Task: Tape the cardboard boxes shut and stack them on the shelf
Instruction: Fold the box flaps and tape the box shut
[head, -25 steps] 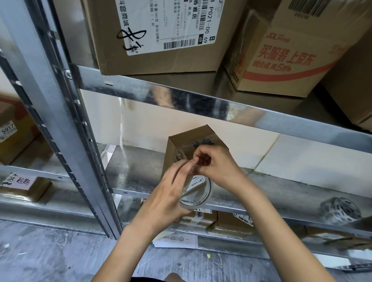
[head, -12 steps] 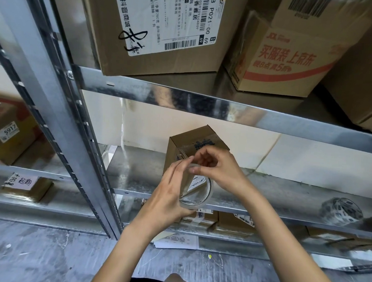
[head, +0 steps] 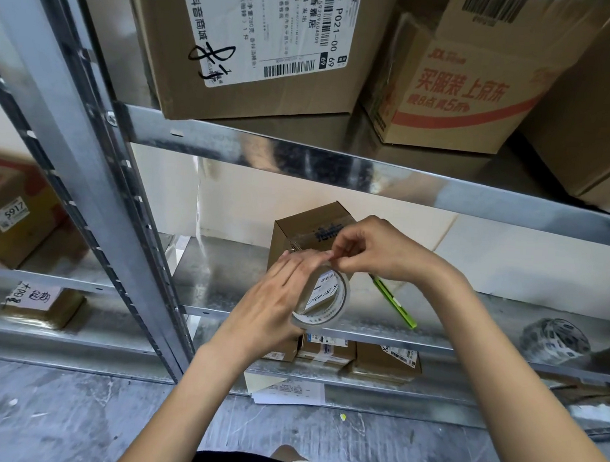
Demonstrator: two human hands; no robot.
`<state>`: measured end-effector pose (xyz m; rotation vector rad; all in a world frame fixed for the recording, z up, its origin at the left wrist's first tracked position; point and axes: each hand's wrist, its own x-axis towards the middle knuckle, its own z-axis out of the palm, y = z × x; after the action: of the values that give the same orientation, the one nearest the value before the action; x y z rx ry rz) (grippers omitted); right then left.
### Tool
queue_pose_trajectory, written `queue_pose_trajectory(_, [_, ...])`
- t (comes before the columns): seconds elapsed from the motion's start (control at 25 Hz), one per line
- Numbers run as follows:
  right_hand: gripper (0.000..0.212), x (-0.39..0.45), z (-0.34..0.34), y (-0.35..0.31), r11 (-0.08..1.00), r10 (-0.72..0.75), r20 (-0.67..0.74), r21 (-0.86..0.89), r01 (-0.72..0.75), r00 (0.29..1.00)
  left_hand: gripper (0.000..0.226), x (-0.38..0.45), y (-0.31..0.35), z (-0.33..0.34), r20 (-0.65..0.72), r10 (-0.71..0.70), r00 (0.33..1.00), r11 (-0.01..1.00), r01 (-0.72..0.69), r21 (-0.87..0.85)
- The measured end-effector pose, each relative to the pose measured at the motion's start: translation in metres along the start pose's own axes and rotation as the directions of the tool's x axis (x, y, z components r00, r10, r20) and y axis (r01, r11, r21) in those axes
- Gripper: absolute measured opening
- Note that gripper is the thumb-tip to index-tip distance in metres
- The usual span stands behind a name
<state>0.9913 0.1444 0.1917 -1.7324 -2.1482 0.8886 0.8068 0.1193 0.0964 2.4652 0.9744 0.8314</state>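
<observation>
A small upright cardboard box (head: 309, 227) stands on the middle metal shelf (head: 220, 279), with clear tape across its top. In front of it my left hand (head: 273, 300) holds a roll of clear tape (head: 327, 301), fingers wrapped round its rim. My right hand (head: 374, 250) is above the roll and pinches at the tape's edge between thumb and fingertips. The lower half of the box is hidden behind my hands and the roll.
A green pen-like tool (head: 394, 302) lies on the shelf right of the box, and a patterned tape roll (head: 555, 340) further right. Large labelled boxes (head: 259, 43) fill the upper shelf. Flat parcels (head: 359, 355) sit on the lower shelf. A steel upright (head: 95, 165) rises at left.
My right hand has lifted slightly up and right from the roll, uncovering the green tool behind it. The roll and my left hand stay almost in place.
</observation>
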Motion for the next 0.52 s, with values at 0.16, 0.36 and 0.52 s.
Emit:
queue_pose_trajectory(0.16, [0.008,0.001,-0.002,0.001,0.998,-0.002,0.051,0.065,-0.001,0.999,0.087,0.001,0.004,-0.008,0.023,0.01,1.0,0.999,-0.009,-0.045])
queue_pose_trajectory(0.36, [0.01,-0.001,0.007,0.006,0.963,-0.008,0.073,0.27,-0.012,0.997,0.104,-0.002,-0.003,-0.004,0.079,0.001,0.997,0.998,0.004,-0.064])
queue_pose_trajectory(0.52, [0.01,-0.002,0.02,0.012,0.919,-0.011,-0.025,0.393,0.02,1.0,0.095,-0.003,-0.004,-0.007,0.056,-0.043,0.998,0.985,0.052,-0.167])
